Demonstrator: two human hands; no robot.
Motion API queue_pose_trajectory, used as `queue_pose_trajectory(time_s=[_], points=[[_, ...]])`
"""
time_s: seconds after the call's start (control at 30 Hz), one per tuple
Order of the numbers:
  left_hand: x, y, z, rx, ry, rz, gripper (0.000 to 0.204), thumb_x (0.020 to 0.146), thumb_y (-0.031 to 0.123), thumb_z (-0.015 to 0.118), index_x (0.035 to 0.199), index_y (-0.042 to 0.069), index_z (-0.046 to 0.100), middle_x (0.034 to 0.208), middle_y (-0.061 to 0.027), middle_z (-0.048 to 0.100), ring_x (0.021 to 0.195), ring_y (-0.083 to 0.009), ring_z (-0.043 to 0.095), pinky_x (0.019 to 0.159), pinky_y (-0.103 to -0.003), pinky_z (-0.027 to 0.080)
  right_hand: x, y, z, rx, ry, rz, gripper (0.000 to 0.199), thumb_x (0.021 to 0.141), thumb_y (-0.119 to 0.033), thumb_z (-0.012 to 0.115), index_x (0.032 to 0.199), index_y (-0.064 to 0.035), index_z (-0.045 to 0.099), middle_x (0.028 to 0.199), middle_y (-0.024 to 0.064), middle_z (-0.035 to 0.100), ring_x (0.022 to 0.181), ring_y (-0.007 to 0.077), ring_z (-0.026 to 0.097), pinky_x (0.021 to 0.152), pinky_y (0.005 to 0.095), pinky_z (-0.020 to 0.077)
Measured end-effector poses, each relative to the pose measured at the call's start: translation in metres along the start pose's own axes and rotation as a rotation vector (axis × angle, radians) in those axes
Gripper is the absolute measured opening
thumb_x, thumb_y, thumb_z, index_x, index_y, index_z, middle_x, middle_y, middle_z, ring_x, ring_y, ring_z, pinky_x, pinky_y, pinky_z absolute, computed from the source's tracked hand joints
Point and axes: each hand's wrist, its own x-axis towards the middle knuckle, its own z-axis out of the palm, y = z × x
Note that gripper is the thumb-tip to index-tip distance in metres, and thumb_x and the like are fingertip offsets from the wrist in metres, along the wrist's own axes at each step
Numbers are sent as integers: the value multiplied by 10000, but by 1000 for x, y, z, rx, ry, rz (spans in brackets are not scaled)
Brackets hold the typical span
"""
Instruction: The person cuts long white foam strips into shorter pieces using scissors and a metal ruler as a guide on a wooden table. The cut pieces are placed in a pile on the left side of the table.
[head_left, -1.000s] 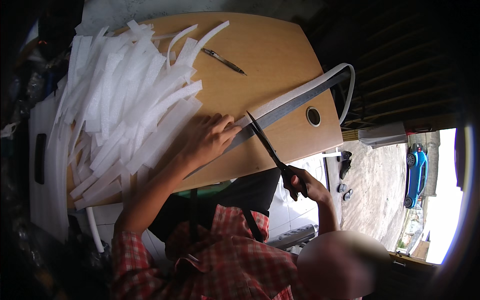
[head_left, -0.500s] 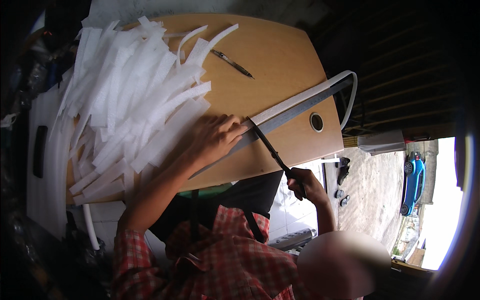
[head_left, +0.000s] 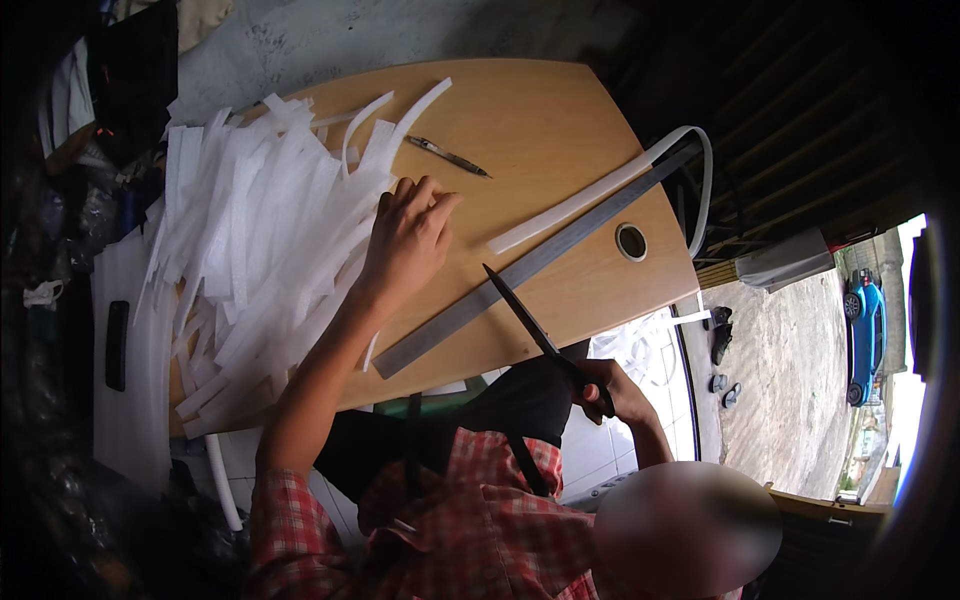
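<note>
Gripping scissors (head_left: 543, 338) in right hand (head_left: 613, 391), aimed toward eleven o'clock; curling left hand (head_left: 407, 238) by the pile (head_left: 255, 225) at ten, can't tell if holding anything; spotting strip (head_left: 580, 197) at one, beside ruler (head_left: 565, 245), likely for straightness

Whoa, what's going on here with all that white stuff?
Someone in a red checked shirt is working with white foam strips. The right hand holds black scissors, their tips over a metal ruler on the wooden table. One long strip lies alongside the ruler and loops past the table's edge. The left hand is beside a big pile of strips; I can't tell if it's holding anything.
</note>
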Motion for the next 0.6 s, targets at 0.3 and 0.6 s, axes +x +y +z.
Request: queue_pose_trajectory(time_s=[0.3,0.6], points=[[24,15,72,-138,-238,55,354,850,287,728,1110,47,713,1043,-137,680,1038,-331,650,897,-434,521,-41,22,3,110,42,52,1027,658,-987,467,964,-13,570,713,25,557,590,114,578,538,254,417],[-71,22,-17,-99,-249,-112,288,818,159,790,1099,97,769,900,-77,628,876,-268,631,836,-402,463,-26,24,3,-14,-89,56,1011,707,-959,483,994,7,564,772,37,548,613,118,583,550,278,442]])
